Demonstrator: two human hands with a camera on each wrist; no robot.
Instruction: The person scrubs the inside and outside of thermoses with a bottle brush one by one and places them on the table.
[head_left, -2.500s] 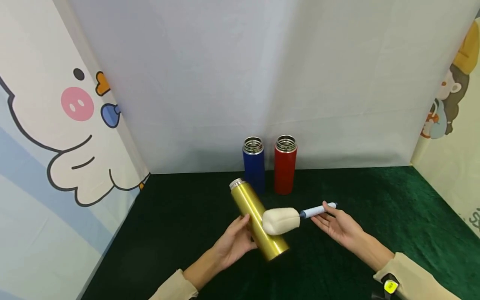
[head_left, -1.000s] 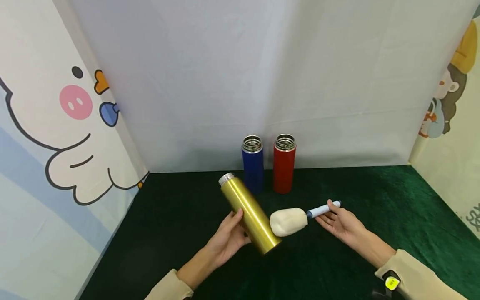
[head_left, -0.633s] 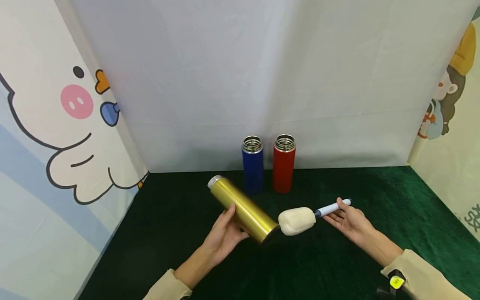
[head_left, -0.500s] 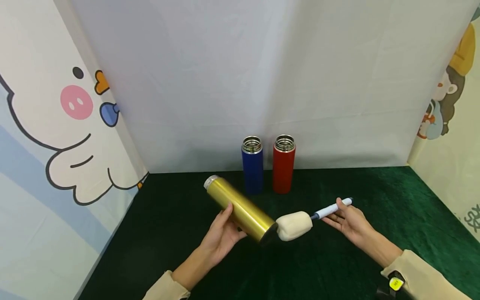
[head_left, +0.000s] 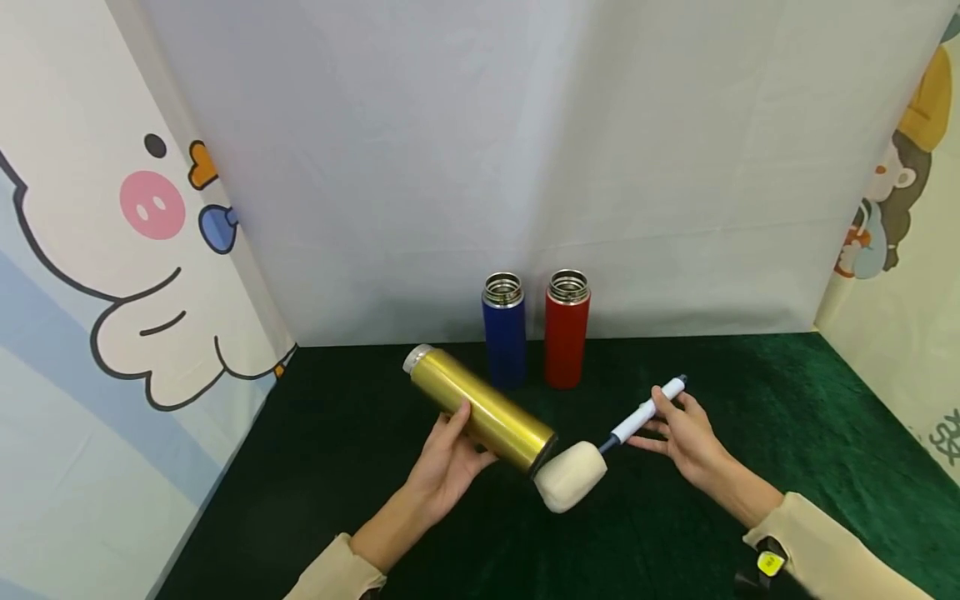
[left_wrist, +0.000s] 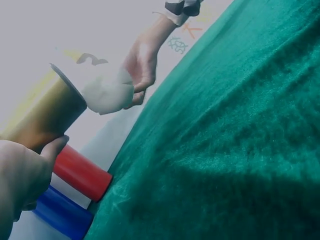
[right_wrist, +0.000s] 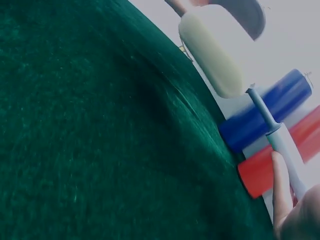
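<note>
We see the left hand [head_left: 442, 479] with its thumb laid along the near side of a gold bottle [head_left: 483, 408] and its fingers curled behind, gripping it above the cloth. The bottle is tilted, its silver neck up to the left and its dark base down to the right. The right hand [head_left: 693, 442] pinches the pale handle of a sponge brush [head_left: 572, 477] between thumb and fingers, the lower fingers spread loosely. The brush slants down toward the bottle, its cream sponge right at the base end; we cannot tell whether it presses there. Behind these, we find a blue bottle [head_left: 506, 342] and a red bottle [head_left: 566, 342] standing upright side by side, slightly apart, their silver necks uppermost. They stand on a dark green cloth [head_left: 750, 383], near a pale curtain [head_left: 375, 167]. On the right wrist we notice a yellow-faced device [head_left: 770, 563] beside a beige sleeve [head_left: 825, 542].
</note>
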